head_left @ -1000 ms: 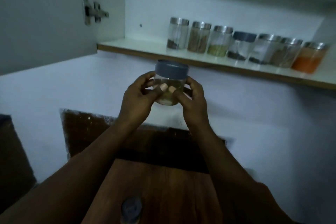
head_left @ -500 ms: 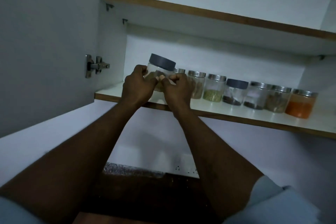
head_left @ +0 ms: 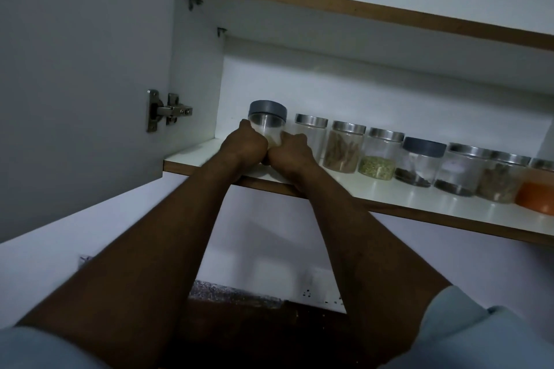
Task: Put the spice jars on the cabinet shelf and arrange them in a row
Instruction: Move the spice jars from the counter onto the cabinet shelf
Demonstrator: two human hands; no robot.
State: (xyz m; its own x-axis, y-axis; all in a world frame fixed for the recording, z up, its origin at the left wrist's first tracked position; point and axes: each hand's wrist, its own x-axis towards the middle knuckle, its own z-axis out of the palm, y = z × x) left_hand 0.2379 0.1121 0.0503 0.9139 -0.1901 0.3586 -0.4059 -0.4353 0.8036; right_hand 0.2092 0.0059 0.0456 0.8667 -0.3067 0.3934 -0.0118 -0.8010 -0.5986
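I see the open cabinet door (head_left: 78, 75) filling the left side, its metal hinge (head_left: 168, 111) fixed at the cabinet wall. The white cabinet shelf (head_left: 374, 193) with its brown front edge runs from the left wall off to the right, and a second shelf (head_left: 359, 9) sits above it. Both of my bare forearms reach up from the bottom of the view, pale sleeves showing at the lower corners. My left hand (head_left: 244, 145) and right hand (head_left: 290, 153) meet over the front edge of the shelf near its left end, and both grips are wrapped around the lower part of the grey-lidded jar (head_left: 267, 121), one on each side. That jar stands upright at the left end of the shelf, just beside the line of jars; its base is hidden by my hands, so I cannot tell whether it rests on the shelf. To its right the row of jars (head_left: 419, 159) runs toward the right edge: a steel-lidded jar (head_left: 311, 132) partly behind my right hand, a jar of brown sticks (head_left: 344, 148), a jar of green seeds (head_left: 379, 156), a dark-lidded jar (head_left: 421, 162), two more steel-lidded jars, then an orange-filled jar (head_left: 538, 189) cut off at the frame's right edge. They stand close together, touching or nearly so.
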